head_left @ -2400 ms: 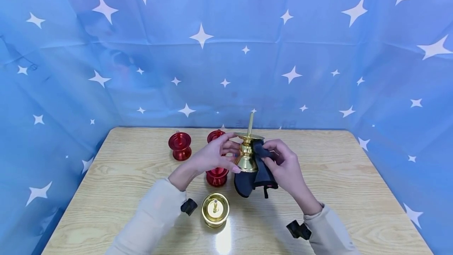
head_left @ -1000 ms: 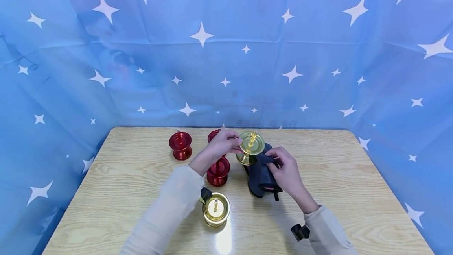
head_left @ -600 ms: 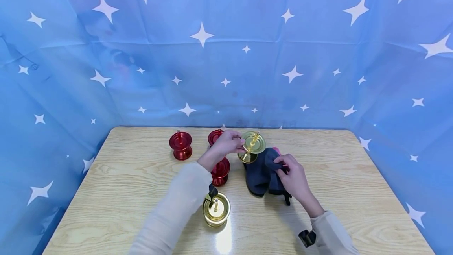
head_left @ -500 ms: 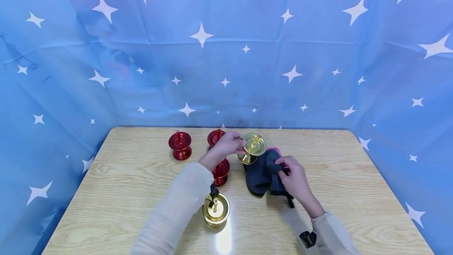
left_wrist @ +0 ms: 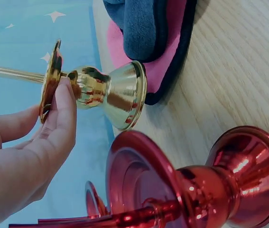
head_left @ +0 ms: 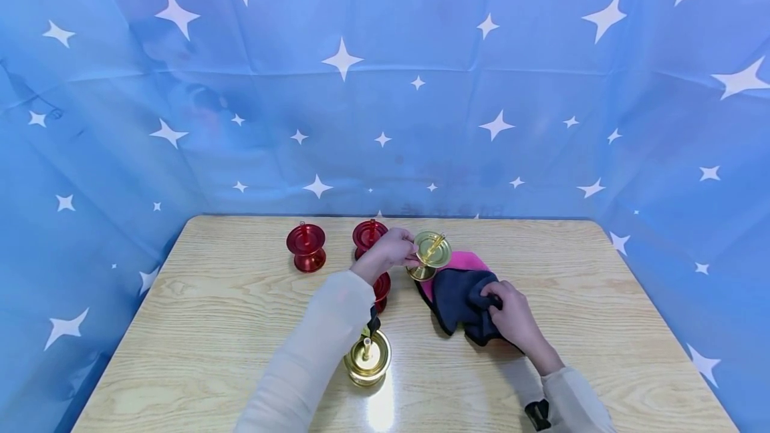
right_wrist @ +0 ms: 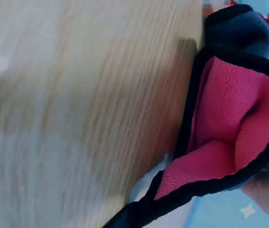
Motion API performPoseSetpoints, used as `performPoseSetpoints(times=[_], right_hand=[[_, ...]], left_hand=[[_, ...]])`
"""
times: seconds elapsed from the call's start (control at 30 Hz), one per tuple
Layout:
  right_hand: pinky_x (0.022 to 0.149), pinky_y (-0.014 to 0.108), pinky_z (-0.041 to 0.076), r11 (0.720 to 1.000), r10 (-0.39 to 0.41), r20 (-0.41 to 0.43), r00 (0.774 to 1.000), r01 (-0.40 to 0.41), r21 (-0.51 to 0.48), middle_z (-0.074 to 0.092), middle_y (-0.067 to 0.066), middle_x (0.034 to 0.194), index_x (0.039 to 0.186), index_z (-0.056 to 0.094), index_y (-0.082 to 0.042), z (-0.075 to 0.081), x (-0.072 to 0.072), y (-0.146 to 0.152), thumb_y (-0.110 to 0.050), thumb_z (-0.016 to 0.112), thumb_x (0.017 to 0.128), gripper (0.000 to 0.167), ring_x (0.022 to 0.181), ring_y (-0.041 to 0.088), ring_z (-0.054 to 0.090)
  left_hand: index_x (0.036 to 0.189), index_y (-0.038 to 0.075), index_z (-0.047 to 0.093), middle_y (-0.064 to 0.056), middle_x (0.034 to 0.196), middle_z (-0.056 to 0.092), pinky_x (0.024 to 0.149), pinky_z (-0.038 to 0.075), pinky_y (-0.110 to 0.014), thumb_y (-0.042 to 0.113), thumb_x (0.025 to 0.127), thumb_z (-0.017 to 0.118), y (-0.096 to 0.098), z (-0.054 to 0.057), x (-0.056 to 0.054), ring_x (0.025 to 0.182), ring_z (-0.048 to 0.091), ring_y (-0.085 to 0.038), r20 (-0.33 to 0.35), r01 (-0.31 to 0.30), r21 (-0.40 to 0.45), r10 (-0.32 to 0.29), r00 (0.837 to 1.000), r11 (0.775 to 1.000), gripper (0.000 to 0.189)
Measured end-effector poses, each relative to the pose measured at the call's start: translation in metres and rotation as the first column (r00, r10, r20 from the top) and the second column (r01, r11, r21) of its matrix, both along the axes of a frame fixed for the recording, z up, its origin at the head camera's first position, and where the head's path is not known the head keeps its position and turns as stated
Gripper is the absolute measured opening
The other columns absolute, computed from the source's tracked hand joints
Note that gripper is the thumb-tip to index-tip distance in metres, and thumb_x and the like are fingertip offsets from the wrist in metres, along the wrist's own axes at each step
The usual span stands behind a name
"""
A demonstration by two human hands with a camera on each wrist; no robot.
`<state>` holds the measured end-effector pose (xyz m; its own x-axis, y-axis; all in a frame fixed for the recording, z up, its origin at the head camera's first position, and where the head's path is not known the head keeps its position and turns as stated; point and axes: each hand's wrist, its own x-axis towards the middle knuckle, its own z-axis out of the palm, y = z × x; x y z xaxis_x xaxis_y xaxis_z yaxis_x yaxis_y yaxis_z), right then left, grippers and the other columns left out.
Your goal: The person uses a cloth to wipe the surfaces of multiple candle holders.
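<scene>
My left hand point(head_left: 394, 248) pinches the dish rim of a gold candlestick point(head_left: 434, 256), which leans slightly to the right. In the left wrist view, the candlestick's flared base point(left_wrist: 125, 97) lies close to a cloth's edge; whether it touches the table, I cannot tell. My right hand point(head_left: 511, 313) pinches a bunched fold of that cloth point(head_left: 460, 296), dark blue-grey on one side, pink on the other, with black edging. Its pink side point(right_wrist: 224, 104) fills much of the right wrist view, where most of the hand is hidden behind it.
A second gold candlestick point(head_left: 368, 369) stands at the front, beneath my left forearm. Three red candlesticks stand to the left: one far left point(head_left: 307, 242), one behind my left hand point(head_left: 368, 235), one partly hidden by my wrist point(head_left: 381, 286). Blue starred fabric point(head_left: 385, 119) surrounds the wooden table point(head_left: 601, 339).
The right hand has pulled the cloth away from the gold candlestick, right and nearer, exposing its pink side. The left hand went from beside the candlestick's body to its dish rim.
</scene>
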<state>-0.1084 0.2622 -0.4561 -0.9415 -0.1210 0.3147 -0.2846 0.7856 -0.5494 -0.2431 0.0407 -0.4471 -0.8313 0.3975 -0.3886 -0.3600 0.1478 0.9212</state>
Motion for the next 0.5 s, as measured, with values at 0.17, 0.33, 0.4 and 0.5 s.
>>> performPoseSetpoints(times=[0.17,0.33,0.4,0.5], right_hand=[[0.063,0.038,0.044,1.000,-0.009,0.026,1.000,0.009,0.008,0.056,0.009,0.081,0.080,0.060,-0.004,-0.002,-0.001,0.004,0.021,0.057,0.060,0.032,0.071,0.023,0.052],[0.063,0.038,0.042,1.000,-0.010,0.045,0.999,0.009,0.014,0.055,0.008,0.080,0.080,0.059,-0.004,-0.003,-0.002,0.006,0.020,0.058,0.060,0.031,0.070,0.022,0.050],[0.062,0.038,0.042,1.000,-0.011,0.040,0.999,0.010,0.022,0.055,0.008,0.079,0.080,0.059,-0.004,-0.003,-0.002,0.006,0.021,0.059,0.060,0.032,0.069,0.022,0.050],[0.062,0.037,0.042,1.000,-0.012,0.049,0.999,0.011,0.021,0.054,0.007,0.079,0.080,0.059,-0.004,-0.002,-0.001,0.006,0.021,0.059,0.061,0.032,0.069,0.022,0.049]], left_hand=[[0.114,-0.009,0.048,-0.021,0.094,0.056,0.068,0.054,-0.032,-0.008,0.090,0.045,0.007,-0.032,-0.022,0.077,0.064,-0.029,0.014,-0.011,0.016,0.011,1.000,1.000,0.024],[0.115,-0.009,0.050,-0.022,0.099,0.056,0.074,0.053,-0.032,-0.008,0.092,0.043,0.002,0.004,0.002,0.084,0.062,-0.029,0.000,-0.027,-0.040,0.027,1.000,0.999,0.025],[0.108,-0.011,0.052,-0.022,0.092,0.055,0.065,0.054,-0.029,-0.009,0.090,0.044,0.004,-0.015,-0.010,0.074,0.062,-0.026,-0.019,-0.026,-0.023,0.025,0.999,0.999,0.020],[0.106,-0.009,0.051,-0.019,0.088,0.053,0.058,0.054,-0.027,-0.008,0.090,0.046,0.010,-0.057,-0.036,0.066,0.062,-0.024,-0.019,-0.050,-0.027,0.050,0.999,0.998,0.017]])
